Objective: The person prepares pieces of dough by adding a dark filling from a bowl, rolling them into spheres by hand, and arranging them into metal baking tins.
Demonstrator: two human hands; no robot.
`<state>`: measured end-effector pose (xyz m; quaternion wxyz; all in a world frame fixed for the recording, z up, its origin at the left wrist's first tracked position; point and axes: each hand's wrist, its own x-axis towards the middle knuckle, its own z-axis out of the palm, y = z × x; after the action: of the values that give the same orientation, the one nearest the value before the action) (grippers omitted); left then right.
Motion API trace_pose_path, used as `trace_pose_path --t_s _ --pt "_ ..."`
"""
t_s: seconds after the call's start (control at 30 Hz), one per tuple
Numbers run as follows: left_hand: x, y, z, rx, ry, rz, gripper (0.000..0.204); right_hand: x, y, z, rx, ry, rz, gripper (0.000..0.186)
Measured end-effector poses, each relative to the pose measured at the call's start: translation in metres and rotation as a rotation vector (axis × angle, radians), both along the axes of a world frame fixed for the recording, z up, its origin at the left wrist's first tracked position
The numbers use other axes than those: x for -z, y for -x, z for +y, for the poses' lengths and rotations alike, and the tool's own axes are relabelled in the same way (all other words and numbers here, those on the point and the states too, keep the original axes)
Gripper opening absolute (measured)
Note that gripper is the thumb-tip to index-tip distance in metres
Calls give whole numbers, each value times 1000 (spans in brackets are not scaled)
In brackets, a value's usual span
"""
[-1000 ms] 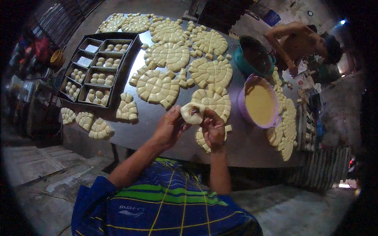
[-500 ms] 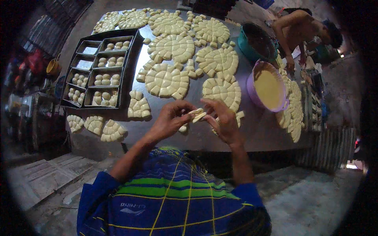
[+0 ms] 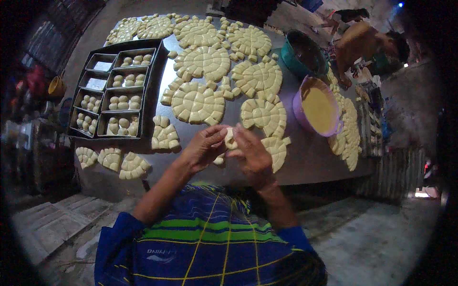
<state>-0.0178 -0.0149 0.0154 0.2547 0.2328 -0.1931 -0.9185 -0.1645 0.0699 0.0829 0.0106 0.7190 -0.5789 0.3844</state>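
Between my two hands, above the front part of the table, is a small pale piece of dough (image 3: 231, 139). My left hand (image 3: 206, 148) pinches it from the left side. From the right, my right hand (image 3: 253, 155) grips the same piece with its fingers and thumb. A bit of dough (image 3: 219, 160) lies on the table below my hands, partly covered. Just beyond them are cut rounds of dough (image 3: 197, 103), scored into wedges and blocks. One cut portion of dough (image 3: 275, 151) sits beside my right hand.
A black tray (image 3: 157, 90) at the left holds metal tins, most with dough balls. Cut dough pieces (image 3: 134, 165) line the table's (image 3: 200, 174) front left. A purple basin (image 3: 299, 109) with yellowish contents and a green basin (image 3: 289, 59) stand right. A person (image 3: 358, 45) bends at the far right.
The dough between my hands has gone from a stretched, folded strip to a rounder, compact lump. My right hand has come inward to the left, closer to my left hand.
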Motion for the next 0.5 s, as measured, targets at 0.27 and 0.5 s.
trace_pose_path --t_s 0.27,0.5 --pt "-7 0 13 -148 223 -128 31 27 -11 -1 241 22 23 29" --pt "-20 -2 9 -175 544 -187 31 32 -6 -9 217 -212 -757 21"
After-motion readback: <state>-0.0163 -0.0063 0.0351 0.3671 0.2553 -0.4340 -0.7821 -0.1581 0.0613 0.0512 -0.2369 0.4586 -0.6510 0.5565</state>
